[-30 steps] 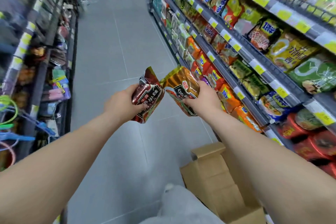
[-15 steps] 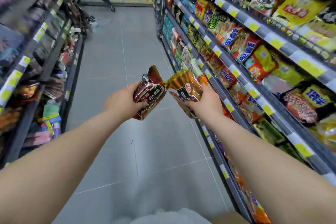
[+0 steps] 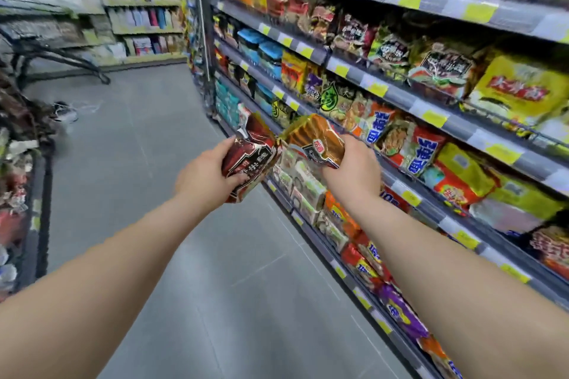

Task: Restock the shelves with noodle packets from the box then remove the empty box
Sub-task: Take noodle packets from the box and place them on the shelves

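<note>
Grey aisle floor [image 3: 191, 271] runs beside the stocked shelves [image 3: 400, 95]. Two noodle packets are held just in front of those shelves — a dark red packet [image 3: 251, 160] clamped in the left hand [image 3: 206, 175], an orange packet [image 3: 317, 140] gripped by the right hand [image 3: 354, 168]. Shelf labels look blurred, probably unreadable.

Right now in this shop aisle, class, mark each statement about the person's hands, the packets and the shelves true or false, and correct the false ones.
1. The left hand holds a dark red packet. True.
2. The right hand is empty. False: its grip is on an orange packet.
3. The noodle shelves stand on the person's right. True.
4. The cardboard box sits between the arms. False: no box is in view.
5. Both packets are already on a shelf. False: both are in hand over the aisle.
</note>
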Available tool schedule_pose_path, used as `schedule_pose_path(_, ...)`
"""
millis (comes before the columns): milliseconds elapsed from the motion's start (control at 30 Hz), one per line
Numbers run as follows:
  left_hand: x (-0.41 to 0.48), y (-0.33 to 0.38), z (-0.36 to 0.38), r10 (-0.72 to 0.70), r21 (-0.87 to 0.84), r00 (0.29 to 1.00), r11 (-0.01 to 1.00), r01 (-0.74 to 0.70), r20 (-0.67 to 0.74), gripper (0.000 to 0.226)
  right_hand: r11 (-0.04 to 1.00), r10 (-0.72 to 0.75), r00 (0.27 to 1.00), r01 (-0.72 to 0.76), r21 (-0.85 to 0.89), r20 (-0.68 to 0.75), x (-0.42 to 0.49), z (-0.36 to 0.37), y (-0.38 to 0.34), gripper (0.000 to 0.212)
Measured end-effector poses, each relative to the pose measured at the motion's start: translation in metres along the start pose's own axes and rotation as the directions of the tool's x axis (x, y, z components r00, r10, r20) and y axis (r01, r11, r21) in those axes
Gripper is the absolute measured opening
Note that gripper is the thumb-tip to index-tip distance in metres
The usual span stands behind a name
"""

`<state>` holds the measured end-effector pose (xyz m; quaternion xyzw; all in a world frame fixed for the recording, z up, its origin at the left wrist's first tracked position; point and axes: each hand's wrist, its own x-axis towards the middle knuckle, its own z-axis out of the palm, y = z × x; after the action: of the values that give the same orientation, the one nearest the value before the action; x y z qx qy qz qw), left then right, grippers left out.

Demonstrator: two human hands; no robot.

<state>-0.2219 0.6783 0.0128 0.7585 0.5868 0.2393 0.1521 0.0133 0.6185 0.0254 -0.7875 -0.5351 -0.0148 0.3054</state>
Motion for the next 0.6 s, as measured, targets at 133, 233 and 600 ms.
schedule_pose_path(133,0.104,-0.004,-0.018,0.086,-0.057,0.996,0.995,-0.085,0.014,0.072,0.996,0.048,0.994,-0.055,-0.069,-0.103,0.072,0.016,-0.023,0.042)
schedule_pose_path(233,0.171,0.008,-0.017,0.157,-0.097,0.987,0.983,-0.159,-0.028,0.069,0.988,0.035,0.973,-0.068,-0.141,-0.228,0.128,0.025,-0.032,0.055)
schedule_pose_path(600,0.398,0.095,0.003,0.468,-0.062,0.795,0.846,-0.529,-0.385,0.069,0.906,-0.224,0.695,-0.109,-0.408,-0.683,0.342,0.031,-0.042,0.065)
